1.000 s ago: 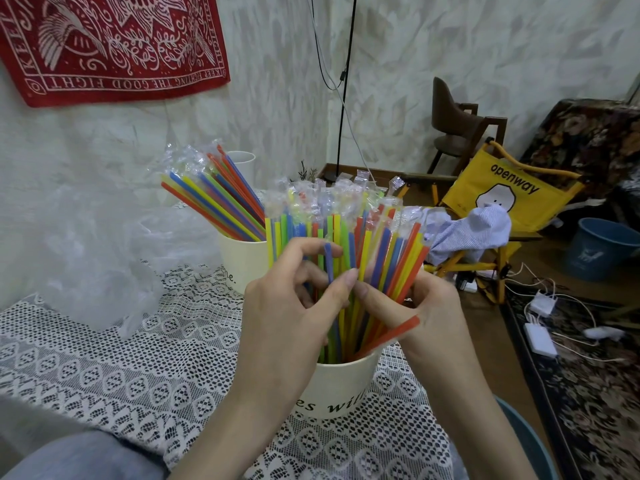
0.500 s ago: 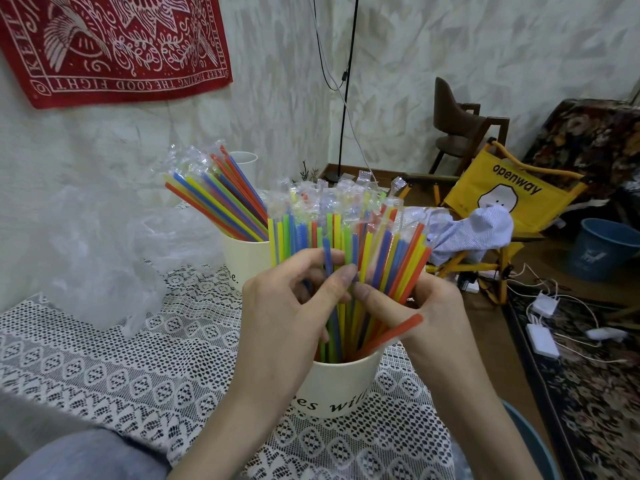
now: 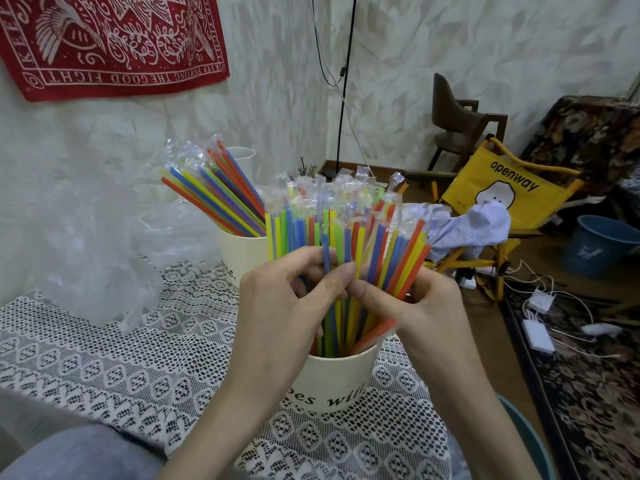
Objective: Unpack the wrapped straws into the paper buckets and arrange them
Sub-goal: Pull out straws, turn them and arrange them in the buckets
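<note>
Near bucket [image 3: 334,379] stands close to the table's [image 3: 86,368] right edge. Left hand [image 3: 287,306] and right hand [image 3: 426,313] both grip its wrapped straws [image 3: 346,244]. Far bucket [image 3: 242,254] sits just behind; plastic wrap [image 3: 97,258] crowds the left.

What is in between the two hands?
In the head view, the bundle of wrapped straws stands in the near paper bucket between the left hand and the right hand; both hands grip it.
</note>
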